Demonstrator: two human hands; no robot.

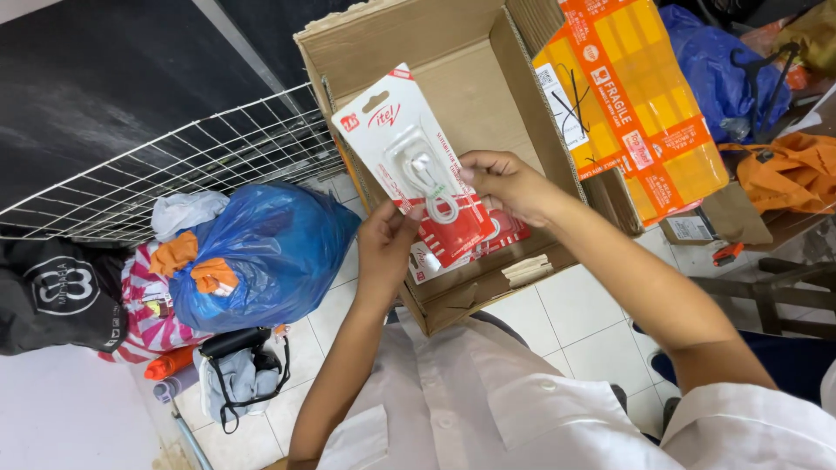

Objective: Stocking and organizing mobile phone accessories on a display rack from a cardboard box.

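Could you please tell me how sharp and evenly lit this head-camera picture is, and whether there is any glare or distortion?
Head view: even, soft light, faint shadows; the blister pack held by left hand and right hand is sharp, with slight sheen on its plastic; wide-angle bending shows on the wire grid and cardboard box; no noticeable motion blur.

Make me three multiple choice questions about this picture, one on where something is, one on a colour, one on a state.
1. Where is the cardboard box?
A. behind the held packet
B. on the wire rack
C. inside the bag

2. What colour is the plastic bag on the floor?
A. green
B. blue
C. black

3. How is the red and white packet held?
A. left hand alone
B. lying loose
C. both hands

A: box open behind it.
B: bag is blue.
C: left hand and right hand grip it.
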